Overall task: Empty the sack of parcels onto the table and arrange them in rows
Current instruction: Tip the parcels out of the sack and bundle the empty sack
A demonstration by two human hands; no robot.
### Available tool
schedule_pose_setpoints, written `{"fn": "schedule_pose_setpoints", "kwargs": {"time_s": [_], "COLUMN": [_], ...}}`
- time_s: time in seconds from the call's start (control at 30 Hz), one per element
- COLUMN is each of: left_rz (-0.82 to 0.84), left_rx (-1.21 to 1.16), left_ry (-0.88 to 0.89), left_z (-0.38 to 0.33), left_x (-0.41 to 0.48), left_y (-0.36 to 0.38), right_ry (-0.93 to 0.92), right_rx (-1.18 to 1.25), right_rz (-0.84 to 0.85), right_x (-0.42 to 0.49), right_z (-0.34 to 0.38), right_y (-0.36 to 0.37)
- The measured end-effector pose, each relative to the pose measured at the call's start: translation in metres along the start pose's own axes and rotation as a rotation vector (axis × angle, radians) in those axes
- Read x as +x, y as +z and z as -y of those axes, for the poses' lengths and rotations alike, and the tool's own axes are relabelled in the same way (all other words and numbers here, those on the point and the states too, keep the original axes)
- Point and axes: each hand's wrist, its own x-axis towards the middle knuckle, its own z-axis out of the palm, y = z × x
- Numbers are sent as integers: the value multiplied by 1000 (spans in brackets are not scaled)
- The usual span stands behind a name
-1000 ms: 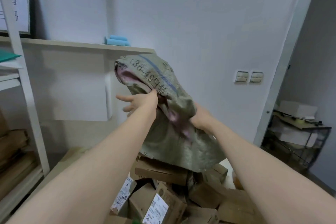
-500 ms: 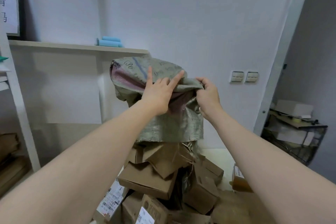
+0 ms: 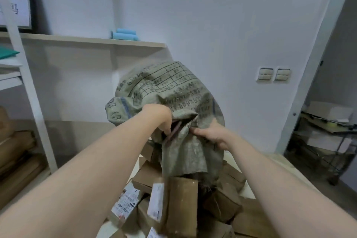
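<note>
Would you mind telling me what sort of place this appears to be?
Probably a parcel sorting or storage room: labelled cardboard parcels lie heaped under a printed sack, and shelving at the left holds flat cardboard.

Left hand [image 3: 161,117], right hand [image 3: 213,135] (both clenched)

The heap of parcels [image 3: 181,199] blocks the middle of the surface [image 3: 286,168]. The sack [image 3: 170,91] hangs draped over its top, so you cannot reach straight down there. Your open lane is the bare strip along the right edge. Past the left edge a white shelf post [image 3: 32,92] stands close, and a wall shelf [image 3: 92,41] juts out above the far edge.
</note>
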Motion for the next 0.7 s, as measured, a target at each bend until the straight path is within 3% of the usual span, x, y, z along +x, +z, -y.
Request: {"fn": "schedule_pose_setpoints", "kwargs": {"time_s": [0.07, 0.13, 0.23, 0.3, 0.4, 0.43, 0.47, 0.6, 0.7], "left_rz": [241, 469, 519, 240, -543, -690, -708, -325, -147], "left_rx": [-3, -187, -348, -391, -390, -360, -356, -583, -681], "left_ry": [60, 67, 102, 83, -109, -162, -203, -289, -306], "left_z": [-1, 3, 11, 12, 4, 2, 1, -1, -2], "left_x": [-3, -4, -3, 5, 16, 18, 24, 48, 67], "left_y": [2, 3, -2, -8, -11, -11, -10, 11, 39], "right_ry": [2, 25, 45, 75, 130, 145, 152, 125, 136], "right_rx": [-63, -90, -197, -287, -486, -556, -585, -311, -154], "right_rz": [-18, -60, -21, 8, 19, 20, 23, -152, -242], "right_x": [13, 8, -1, -3, -4, -3, -2, 10, 23], "right_z": [-4, 0, 4, 7, 11, 12, 12, 7, -5], "right_y": [11, 16, 9, -2, -20, -26, -31, -39, -37]}}
